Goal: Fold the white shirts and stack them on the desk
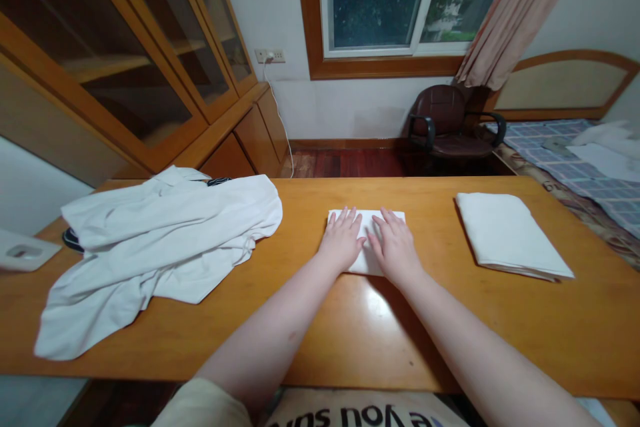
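Observation:
A small folded white cloth (370, 217) lies on the wooden table (310, 320) in the middle. My left hand (343, 239) rests flat on its left half, fingers stretched out. My right hand (395, 243) lies flat on its right half, fingers spread. Both palms press down on the cloth and hide most of it. Neither hand grips anything.
A crumpled heap of white garments (155, 240) covers the table's left part. A folded white stack (507, 233) sits at the right. A white device (23, 250) lies at the far left edge. Behind the table stand a brown chair (450, 123), a cabinet and a bed.

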The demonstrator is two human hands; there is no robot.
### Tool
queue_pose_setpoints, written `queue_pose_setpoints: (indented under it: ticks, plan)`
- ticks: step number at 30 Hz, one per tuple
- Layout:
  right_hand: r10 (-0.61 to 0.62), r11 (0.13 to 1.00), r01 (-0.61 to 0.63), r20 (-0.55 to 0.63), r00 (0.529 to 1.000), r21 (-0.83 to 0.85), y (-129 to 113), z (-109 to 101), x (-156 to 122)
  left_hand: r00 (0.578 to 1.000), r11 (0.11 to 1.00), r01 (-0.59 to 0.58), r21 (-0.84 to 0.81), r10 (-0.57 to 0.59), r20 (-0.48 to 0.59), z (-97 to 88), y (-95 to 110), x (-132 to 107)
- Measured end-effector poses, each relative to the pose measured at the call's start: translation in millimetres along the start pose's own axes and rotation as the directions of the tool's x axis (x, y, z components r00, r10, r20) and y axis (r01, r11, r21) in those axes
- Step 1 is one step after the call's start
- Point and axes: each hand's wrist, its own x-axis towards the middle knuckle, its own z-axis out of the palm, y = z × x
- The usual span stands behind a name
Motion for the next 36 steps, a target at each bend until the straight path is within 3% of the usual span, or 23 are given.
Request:
queue_pose_setpoints:
  ticks: [4, 6, 10, 15, 19, 24, 31, 34, 36]
  plan:
    - [-0.001, 0.999, 0.011, 0.236, 0.972, -0.043, -6.9, 22.1, 20.0, 0.997, 1.0, -0.006, -0.027, 0.008, 0.075, 16.2, -2.2, 6.4]
    - [0.03, 0.998, -0.01, 0.284, 0.958, -0.07, -6.4, 30.9, 22.0, 0.996, 0.999, 0.02, -0.037, -0.017, 0.088, 20.7, -4.5, 7.2]
    - [0.132, 0.984, -0.096, 0.25, 0.959, -0.149, -1.4, 36.6, 20.6, 0.995, 0.996, 0.058, -0.061, -0.053, 0.08, 25.4, -9.0, 10.1]
    - [0.302, 0.945, -0.259, 0.229, 0.925, -0.199, 12.6, 34.1, 22.5, 0.986, 0.985, 0.146, -0.092, -0.137, 0.096, 28.1, -17.5, 17.5]
    - [0.27, 0.956, -0.233, 0.228, 0.935, -0.178, 23.3, 32.7, 20.1, 0.955, 0.95, 0.287, -0.123, -0.274, 0.116, 26.9, -23.4, 19.5]
    - [0.226, 0.97, -0.192, 0.25, 0.942, -0.152, 30.6, 30.2, 14.4, 0.947, 0.935, 0.316, -0.162, -0.301, 0.11, 28.4, -26.1, 18.8]
    - [0.404, 0.91, -0.378, 0.162, 0.9, -0.17, 38.2, 36.7, 11.1, 0.93, 0.915, 0.367, -0.167, -0.36, 0.07, 29.1, -37.4, 19.3]
    - [0.405, 0.91, -0.384, 0.142, 0.903, -0.154, 36.6, 37.5, 9.7, 0.919, 0.917, 0.392, -0.072, -0.394, -0.014, 20.8, -27.9, 16.3]
    - [0.404, 0.909, -0.387, 0.1, 0.909, -0.152, 33.2, 33.5, 9.0, 0.931, 0.936, 0.353, -0.004, -0.351, -0.099, 16.1, -11.3, 11.7]
